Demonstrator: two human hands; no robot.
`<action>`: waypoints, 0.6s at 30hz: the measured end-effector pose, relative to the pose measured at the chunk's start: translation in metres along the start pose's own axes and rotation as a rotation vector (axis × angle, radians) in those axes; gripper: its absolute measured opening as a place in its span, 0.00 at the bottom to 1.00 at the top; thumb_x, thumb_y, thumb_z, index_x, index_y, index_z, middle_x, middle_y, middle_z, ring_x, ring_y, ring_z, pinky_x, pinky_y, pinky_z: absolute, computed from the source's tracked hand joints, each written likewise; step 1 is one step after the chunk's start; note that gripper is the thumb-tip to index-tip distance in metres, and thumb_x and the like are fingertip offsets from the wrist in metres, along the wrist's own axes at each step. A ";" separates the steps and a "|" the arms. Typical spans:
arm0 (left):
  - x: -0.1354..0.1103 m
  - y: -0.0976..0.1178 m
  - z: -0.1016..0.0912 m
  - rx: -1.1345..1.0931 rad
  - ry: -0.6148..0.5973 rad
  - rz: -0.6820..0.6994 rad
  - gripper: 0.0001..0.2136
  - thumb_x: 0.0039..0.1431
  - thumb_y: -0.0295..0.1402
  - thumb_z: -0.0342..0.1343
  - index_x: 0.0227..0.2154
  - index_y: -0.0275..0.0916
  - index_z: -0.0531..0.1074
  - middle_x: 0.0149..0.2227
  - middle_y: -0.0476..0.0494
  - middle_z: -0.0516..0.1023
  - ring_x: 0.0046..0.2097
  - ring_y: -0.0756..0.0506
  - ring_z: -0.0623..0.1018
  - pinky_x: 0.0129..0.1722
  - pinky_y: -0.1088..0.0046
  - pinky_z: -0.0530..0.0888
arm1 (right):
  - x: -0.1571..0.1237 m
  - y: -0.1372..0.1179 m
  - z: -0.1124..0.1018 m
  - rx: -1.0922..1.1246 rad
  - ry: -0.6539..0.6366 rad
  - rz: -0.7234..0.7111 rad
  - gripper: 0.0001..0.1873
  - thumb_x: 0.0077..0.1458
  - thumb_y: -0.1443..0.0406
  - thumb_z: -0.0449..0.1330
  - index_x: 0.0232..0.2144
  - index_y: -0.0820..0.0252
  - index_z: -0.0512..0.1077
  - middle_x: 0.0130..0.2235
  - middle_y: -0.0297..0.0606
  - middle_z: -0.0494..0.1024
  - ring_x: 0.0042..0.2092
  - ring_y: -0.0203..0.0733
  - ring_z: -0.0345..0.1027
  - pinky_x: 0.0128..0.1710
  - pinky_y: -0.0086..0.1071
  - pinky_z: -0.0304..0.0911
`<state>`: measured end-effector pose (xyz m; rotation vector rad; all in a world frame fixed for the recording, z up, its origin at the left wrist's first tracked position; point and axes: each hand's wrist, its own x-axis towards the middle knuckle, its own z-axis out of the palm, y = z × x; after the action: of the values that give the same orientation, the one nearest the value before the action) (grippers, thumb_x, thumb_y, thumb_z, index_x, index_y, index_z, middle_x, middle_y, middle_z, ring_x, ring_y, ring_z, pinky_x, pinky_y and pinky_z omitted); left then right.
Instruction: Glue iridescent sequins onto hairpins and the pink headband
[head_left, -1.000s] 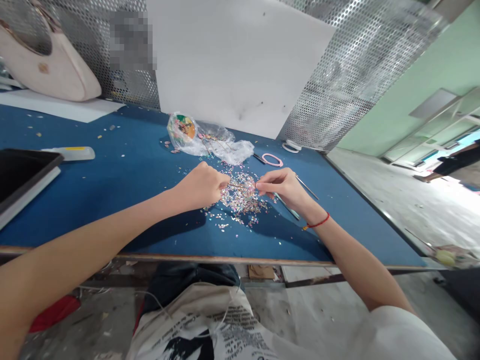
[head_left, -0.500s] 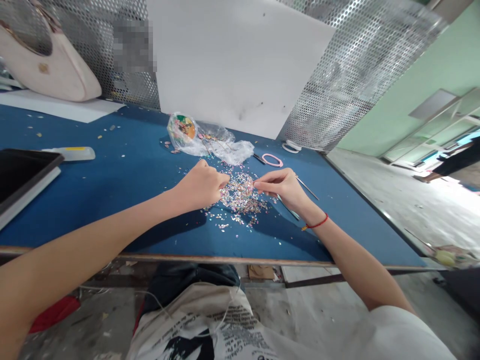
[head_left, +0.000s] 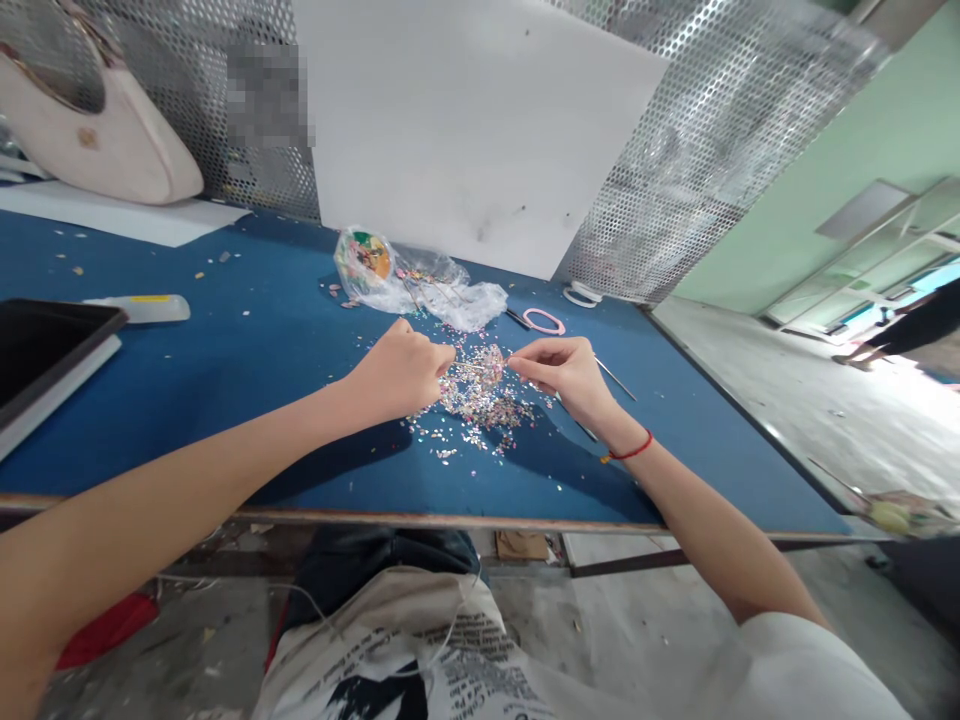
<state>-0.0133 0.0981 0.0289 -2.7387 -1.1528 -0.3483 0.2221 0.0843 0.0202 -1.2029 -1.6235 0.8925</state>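
Note:
A heap of small glittering sequins (head_left: 480,400) lies on the blue table (head_left: 247,360). My left hand (head_left: 401,370) is closed in a pinch at the heap's left edge, gripping one end of a thin wire (head_left: 480,368). My right hand (head_left: 566,370), with a red string on its wrist, pinches the other end just right of the heap. The wire spans between the two hands just above the sequins.
A clear plastic bag (head_left: 420,280) of bits lies behind the heap. A pink ring (head_left: 544,320) and a thin metal tool (head_left: 615,378) lie to the right. A dark tablet (head_left: 45,350) rests at the left, a pale handbag (head_left: 90,130) at the far left. A white board (head_left: 480,130) leans on the perforated metal screen.
Both hands have shifted slightly away from me over the heap, and the right hand's pinch has lifted a little. Otherwise the scene is unchanged.

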 end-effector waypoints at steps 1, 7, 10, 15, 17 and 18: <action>0.000 0.000 0.000 -0.002 0.001 -0.002 0.09 0.44 0.20 0.47 0.24 0.37 0.70 0.19 0.48 0.68 0.22 0.50 0.61 0.35 0.68 0.59 | 0.000 -0.001 0.000 -0.012 0.003 -0.012 0.09 0.43 0.59 0.70 0.24 0.60 0.80 0.18 0.32 0.71 0.18 0.27 0.51 0.16 0.29 0.43; 0.000 0.001 0.001 -0.024 0.012 -0.002 0.09 0.42 0.20 0.47 0.24 0.37 0.70 0.18 0.49 0.68 0.22 0.50 0.61 0.34 0.69 0.59 | 0.000 -0.004 0.000 -0.065 0.051 -0.094 0.08 0.42 0.61 0.70 0.23 0.60 0.80 0.22 0.36 0.75 0.22 0.31 0.60 0.19 0.29 0.51; 0.000 0.000 0.002 -0.039 0.017 -0.002 0.09 0.43 0.20 0.47 0.24 0.37 0.69 0.18 0.49 0.67 0.22 0.50 0.61 0.34 0.69 0.60 | 0.000 -0.003 0.000 -0.046 0.063 -0.099 0.08 0.42 0.60 0.70 0.23 0.59 0.80 0.23 0.37 0.75 0.23 0.33 0.62 0.20 0.31 0.54; -0.001 0.000 0.005 -0.055 0.073 0.046 0.08 0.42 0.20 0.47 0.23 0.37 0.68 0.18 0.50 0.67 0.22 0.50 0.61 0.34 0.69 0.60 | -0.002 -0.002 0.001 -0.104 0.112 -0.116 0.08 0.43 0.59 0.70 0.23 0.57 0.80 0.25 0.38 0.78 0.26 0.36 0.66 0.21 0.32 0.57; -0.001 0.001 0.004 -0.048 0.079 0.052 0.08 0.42 0.20 0.47 0.23 0.37 0.68 0.18 0.50 0.66 0.22 0.50 0.61 0.35 0.69 0.60 | -0.004 -0.002 0.002 -0.162 0.131 -0.158 0.07 0.45 0.59 0.69 0.24 0.57 0.80 0.26 0.38 0.79 0.27 0.37 0.67 0.24 0.33 0.59; -0.002 0.002 0.004 -0.043 0.072 0.046 0.08 0.42 0.20 0.47 0.23 0.37 0.69 0.18 0.50 0.67 0.22 0.50 0.61 0.35 0.69 0.60 | -0.006 -0.003 0.003 -0.195 0.136 -0.191 0.07 0.46 0.59 0.68 0.24 0.56 0.80 0.27 0.38 0.79 0.28 0.38 0.67 0.25 0.33 0.60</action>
<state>-0.0125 0.0966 0.0247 -2.7601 -1.0747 -0.4672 0.2193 0.0781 0.0203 -1.1889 -1.7100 0.5306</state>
